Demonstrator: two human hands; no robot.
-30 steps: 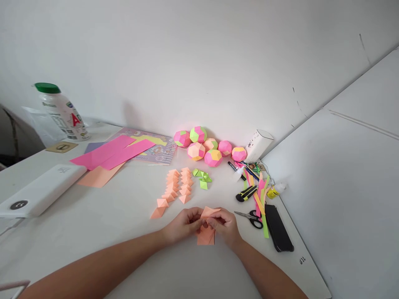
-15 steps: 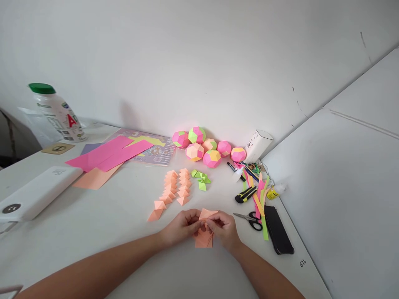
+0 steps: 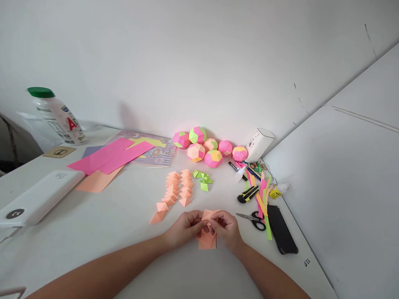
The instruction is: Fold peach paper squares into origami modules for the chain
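Between thumb and fingers, my left hand (image 3: 187, 227) pinches a small peach sheet of origami paper (image 3: 209, 214) by its left side. My right hand (image 3: 228, 229) grips the same sheet from the right, and the two thumbs nearly meet on it. Below the fingers lie more peach paper squares (image 3: 207, 242) on the table, partly covered by my hands. Beyond them, two rows of folded peach paper pieces (image 3: 171, 193) stretch away from me. A little cluster of folded green pieces (image 3: 204, 179) sits to their right.
Several multicoloured paper balls (image 3: 213, 158) rest by the wall beside a white box (image 3: 260, 145). Scissors (image 3: 254, 219), a utility knife (image 3: 248, 194), paper strips (image 3: 262, 195) and a black phone (image 3: 282, 229) lie right. Pink sheets (image 3: 106, 155), a power bank (image 3: 43, 197) and a bottle (image 3: 60, 116) stand left.
The view has shifted slightly, so everything sits a little differently in the picture. Both hands keep their pinch on the peach paper, with hardly any movement.
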